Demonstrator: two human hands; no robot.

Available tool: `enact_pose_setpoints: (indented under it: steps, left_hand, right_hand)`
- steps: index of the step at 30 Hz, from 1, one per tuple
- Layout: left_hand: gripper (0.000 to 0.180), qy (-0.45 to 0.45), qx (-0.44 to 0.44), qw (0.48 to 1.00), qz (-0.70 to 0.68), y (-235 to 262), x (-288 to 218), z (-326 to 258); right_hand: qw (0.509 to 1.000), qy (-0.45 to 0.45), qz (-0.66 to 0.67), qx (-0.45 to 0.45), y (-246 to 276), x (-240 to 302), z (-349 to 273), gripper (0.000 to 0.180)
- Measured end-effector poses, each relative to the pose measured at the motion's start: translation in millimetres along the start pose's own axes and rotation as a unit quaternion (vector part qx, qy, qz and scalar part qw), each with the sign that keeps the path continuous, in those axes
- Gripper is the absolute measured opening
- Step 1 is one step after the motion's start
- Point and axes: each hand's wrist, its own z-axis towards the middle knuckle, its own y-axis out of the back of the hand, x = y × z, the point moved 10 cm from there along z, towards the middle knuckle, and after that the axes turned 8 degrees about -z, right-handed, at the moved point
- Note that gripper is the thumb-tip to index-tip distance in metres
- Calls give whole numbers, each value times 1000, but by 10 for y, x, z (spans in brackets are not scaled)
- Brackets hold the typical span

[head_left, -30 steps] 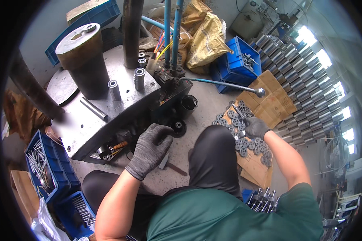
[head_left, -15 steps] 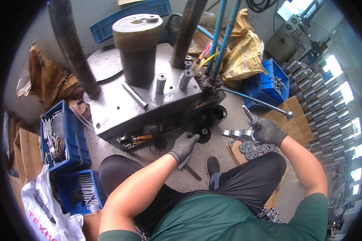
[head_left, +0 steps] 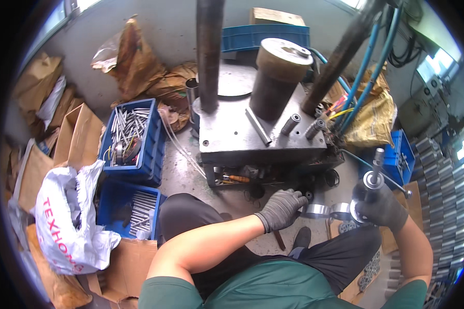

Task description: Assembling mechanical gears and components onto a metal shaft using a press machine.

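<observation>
In a dark grey glove, my left hand (head_left: 281,211) is closed with its fingers bent together; whatever lies between them is hidden. Its fingertips are beside a shiny metal ring (head_left: 317,210) and below a dark round part (head_left: 308,195) with a bright centre. My right hand (head_left: 389,210), gloved too, grips a metal shaft (head_left: 377,164) that stands up from the fist and carries a round collar. A second metal ring (head_left: 340,210) lies between the hands, close to the right fist.
Ahead stands a steel press table (head_left: 263,147) with thick columns, a heavy cylinder (head_left: 279,72), a loose rod (head_left: 258,125) and short tubes (head_left: 291,124). Blue crates (head_left: 152,149) of metal rods and a white sack (head_left: 72,216) are left. Stacked metal cylinders (head_left: 435,170) line the right.
The view has turned left, so the press table and crates appear farther right. My left hand has moved nearer the metal rings. My right hand still grips the shaft.
</observation>
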Motion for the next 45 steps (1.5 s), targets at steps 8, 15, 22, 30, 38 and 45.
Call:
enact_pose_setpoints:
  steps: [8,15,22,30,38,45]
  left_hand:
    - [37,-132,-327,920,168,2014,-300,-803]
    - [36,-47,-444,842,302,2687,539,-1190]
    - [50,235,-251,913,221,2554,1142,-1189]
    - [45,159,-313,900,257,2139,1089,-845]
    - [35,202,-310,879,301,2087,1153,-782]
    - [37,193,-314,888,275,2121,1076,-694]
  right_hand:
    - [936,-73,343,-27,-329,54,217,34]
    - [892,45,434,-118,-1117,641,1360,24]
    - [885,13,443,-144,-2266,421,1657,18]
    - [675,-162,719,-34,-3284,533,1603,14]
    - [662,-154,731,-57,-2909,652,1372,17]
    - [702,-201,683,29,-3093,354,235,13]
